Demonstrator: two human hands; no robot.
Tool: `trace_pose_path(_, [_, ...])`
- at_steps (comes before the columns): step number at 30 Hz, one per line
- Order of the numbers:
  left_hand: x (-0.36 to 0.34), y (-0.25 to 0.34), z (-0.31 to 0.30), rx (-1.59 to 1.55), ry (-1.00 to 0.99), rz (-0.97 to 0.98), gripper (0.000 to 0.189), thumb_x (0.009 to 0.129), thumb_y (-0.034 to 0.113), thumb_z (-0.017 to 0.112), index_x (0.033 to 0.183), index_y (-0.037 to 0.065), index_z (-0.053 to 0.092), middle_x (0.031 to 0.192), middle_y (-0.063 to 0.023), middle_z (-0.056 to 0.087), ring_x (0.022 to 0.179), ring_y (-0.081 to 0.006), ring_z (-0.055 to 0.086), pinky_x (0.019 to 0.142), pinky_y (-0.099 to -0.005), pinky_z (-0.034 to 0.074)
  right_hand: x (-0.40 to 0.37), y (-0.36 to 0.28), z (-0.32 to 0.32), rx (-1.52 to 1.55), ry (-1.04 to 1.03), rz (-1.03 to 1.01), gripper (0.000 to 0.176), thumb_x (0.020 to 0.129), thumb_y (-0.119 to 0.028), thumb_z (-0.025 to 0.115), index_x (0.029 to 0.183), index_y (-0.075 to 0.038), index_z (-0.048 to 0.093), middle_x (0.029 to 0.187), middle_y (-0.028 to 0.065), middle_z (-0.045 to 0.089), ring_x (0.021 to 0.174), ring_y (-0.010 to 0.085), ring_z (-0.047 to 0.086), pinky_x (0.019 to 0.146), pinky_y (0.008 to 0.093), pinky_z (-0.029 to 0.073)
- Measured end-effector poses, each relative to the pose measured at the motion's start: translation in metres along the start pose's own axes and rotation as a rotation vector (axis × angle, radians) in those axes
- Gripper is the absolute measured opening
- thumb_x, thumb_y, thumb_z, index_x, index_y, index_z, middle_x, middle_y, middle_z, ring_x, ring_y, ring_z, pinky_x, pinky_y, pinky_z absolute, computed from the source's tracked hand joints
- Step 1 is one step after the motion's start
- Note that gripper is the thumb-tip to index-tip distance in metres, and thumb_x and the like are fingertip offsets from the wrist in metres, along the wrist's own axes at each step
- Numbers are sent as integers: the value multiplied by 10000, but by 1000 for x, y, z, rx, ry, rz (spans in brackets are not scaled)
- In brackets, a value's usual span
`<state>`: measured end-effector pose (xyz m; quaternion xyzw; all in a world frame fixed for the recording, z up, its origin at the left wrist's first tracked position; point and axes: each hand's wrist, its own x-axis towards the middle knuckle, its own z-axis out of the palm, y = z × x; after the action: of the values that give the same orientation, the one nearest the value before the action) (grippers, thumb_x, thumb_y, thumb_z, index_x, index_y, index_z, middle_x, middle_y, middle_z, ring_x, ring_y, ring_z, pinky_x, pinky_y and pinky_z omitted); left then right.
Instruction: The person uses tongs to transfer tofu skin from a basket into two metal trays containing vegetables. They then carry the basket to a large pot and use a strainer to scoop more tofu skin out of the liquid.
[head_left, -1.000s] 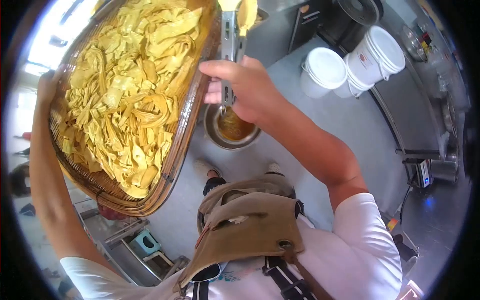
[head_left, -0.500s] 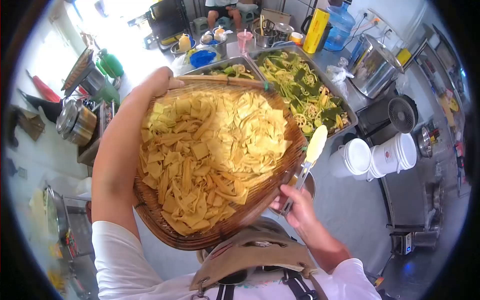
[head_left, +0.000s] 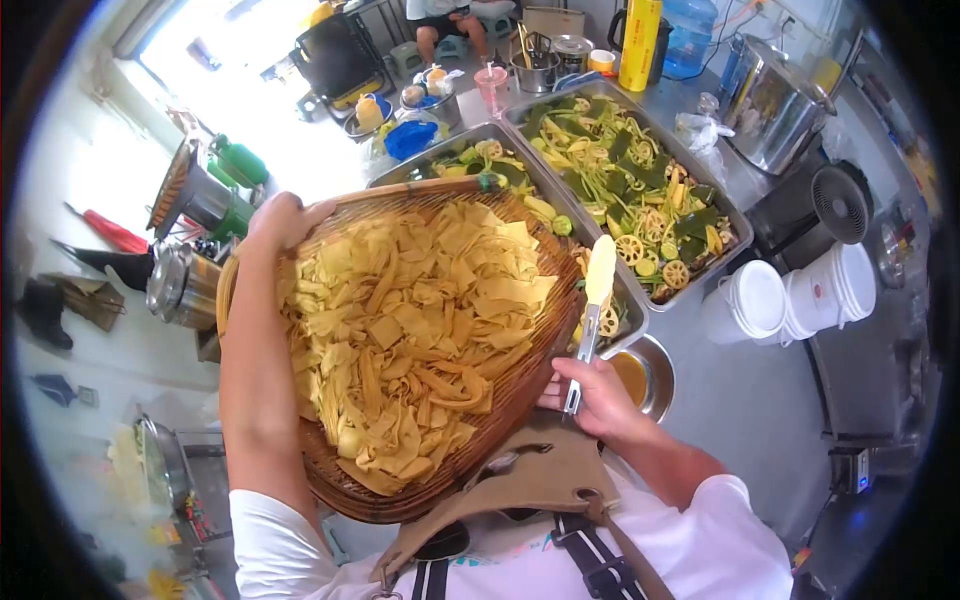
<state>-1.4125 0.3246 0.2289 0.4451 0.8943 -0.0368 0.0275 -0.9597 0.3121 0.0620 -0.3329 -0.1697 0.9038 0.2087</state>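
A bamboo basket is tilted in front of me, heaped with strips and flat pieces of yellow tofu skin. My left hand is closed round its far left rim. On the near right side, my right hand grips metal tongs with pale yellow tips pointing away from me. The same hand is against the basket's edge; its fingers there are partly hidden. Beyond the basket lie two metal trays of mixed vegetables: the nearer tray is partly covered by the basket, the farther tray shows lotus root slices and green pieces.
A metal bowl of brownish liquid stands right of my hand. White buckets, a black fan and a large steel pot are on the right. Cups and pots line the back; a seated person is behind them.
The basket has come down in view and away from the trays, uncovering more of the nearer one and the bowl. The tofu skin lies differently in it. Both hands keep their grips.
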Motion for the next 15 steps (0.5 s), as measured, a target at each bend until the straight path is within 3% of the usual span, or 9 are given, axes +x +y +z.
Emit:
trace_pose_path(3, [-10,-1,1,112,198,6,794,785,729,545,748,-50,695,789,-233,670,812,-356,665,754,-445,499,12,-22,-2,-8,-48,89,312,879,-148,671,1127,-13,538,979,148,659,848,292,682,731,420,590])
trace_pose_path(6, [-16,10,-7,169,127,-62,761,820,728,507,779,-3,713,791,-199,687,808,-337,676,766,-417,510,15,-58,-9,-284,154,165,351,853,-179,716,1105,-30,523,937,138,653,694,245,653,599,386,575])
trace_pose_path(8, [-14,11,-12,143,75,-88,767,821,735,497,788,-1,709,799,-197,687,803,-341,674,764,-421,510,26,-83,-29,-468,145,124,342,843,-201,746,1017,-58,490,771,66,575,479,103,488,387,253,387])
trace_pose_path(9, [-13,11,-11,118,52,-102,772,822,739,492,787,-1,707,801,-199,686,801,-342,674,763,-422,510,30,-96,-39,-612,116,123,379,835,-222,763,1025,-67,474,732,22,513,480,81,476,375,235,346])
trace_pose_path(10, [-13,11,-10,91,25,-115,777,822,742,487,785,-2,705,803,-201,685,799,-342,673,762,-423,509,30,-106,-43,-820,145,-9,442,810,-252,793,1047,-66,470,748,6,496,470,69,443,371,227,325])
trace_pose_path(11, [-13,12,-10,134,15,-125,778,829,739,478,775,-5,701,800,-197,686,802,-341,672,762,-426,508,31,-117,-45,-993,135,-103,534,786,-295,815,1111,-42,476,768,5,489,532,91,469,450,239,402])
trace_pose_path(12, [-13,11,-5,161,28,-122,776,832,734,478,776,-7,700,800,-198,685,804,-340,671,763,-427,507,40,-126,-56,-1263,110,-256,724,764,-310,825,1281,4,428,794,28,484,675,139,511,619,269,475])
trace_pose_path(14, [-12,9,-5,213,76,-105,771,838,726,479,776,-10,699,801,-201,684,807,-339,670,766,-429,506,39,-152,-43,-1480,4,-321,949,750,-322,823,1431,42,272,903,112,536,859,220,573,795,338,490])
trace_pose_path(15, [-15,14,-10,186,24,-139,767,844,719,477,788,-12,701,824,-208,688,832,-338,672,786,-436,506,40,-158,-34,-1544,-62,-366,975,762,-325,809,1450,44,225,952,151,539,900,253,582,813,358,490])
